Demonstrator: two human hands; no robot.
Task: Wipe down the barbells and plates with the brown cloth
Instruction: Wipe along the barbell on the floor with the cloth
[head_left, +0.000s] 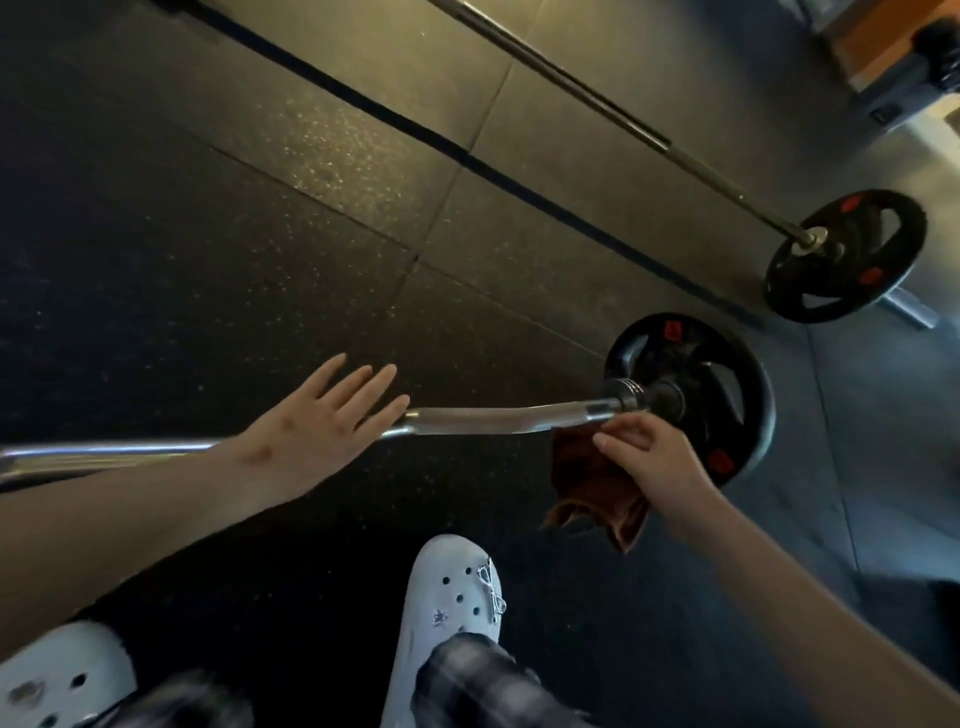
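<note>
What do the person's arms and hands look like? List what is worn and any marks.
The left hand and right hand are bare: no gloves, rings or watch show. The left forearm and right forearm carry no sleeve in view. A few small marks sit on the back of the left hand and its wrist.

The person wears white perforated clogs (441, 597) with silver charms (491, 590) and dark plaid trousers (470, 680).

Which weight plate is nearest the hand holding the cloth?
The nearer plate on the curved bar beside the right hand; the other plate sits farther back.
</note>
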